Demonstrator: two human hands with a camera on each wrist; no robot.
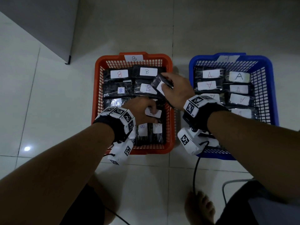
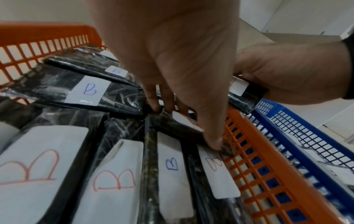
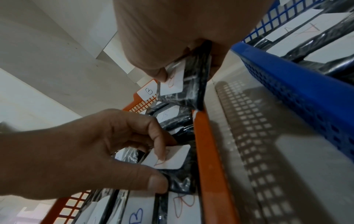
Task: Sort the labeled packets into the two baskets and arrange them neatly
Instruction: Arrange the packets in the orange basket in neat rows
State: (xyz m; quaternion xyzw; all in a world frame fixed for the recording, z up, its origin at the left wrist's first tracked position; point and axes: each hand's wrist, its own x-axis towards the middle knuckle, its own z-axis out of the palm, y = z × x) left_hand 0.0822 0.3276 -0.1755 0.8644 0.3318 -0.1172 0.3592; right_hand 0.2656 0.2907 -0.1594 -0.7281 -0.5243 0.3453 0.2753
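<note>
The orange basket (image 1: 151,151), tagged B, holds several black packets with white B labels. To its right, the blue basket (image 1: 274,95), tagged A, holds several A packets. Low in the orange basket near its right wall, my left hand (image 1: 151,111) pinches a B packet (image 3: 172,159) between thumb (image 2: 214,144) and fingers (image 2: 153,103). My right hand (image 1: 164,85) grips another labelled packet (image 1: 158,85), tilted, above the orange basket's right side. In the right wrist view this packet (image 3: 184,84) shows a red letter half hidden by my thumb.
Both baskets stand side by side on a pale tiled floor (image 1: 48,95), with a narrow gap between them. A grey cabinet (image 1: 40,21) fills the back left. A black cable (image 1: 194,172) trails from my right wrist past my bare foot (image 1: 201,207).
</note>
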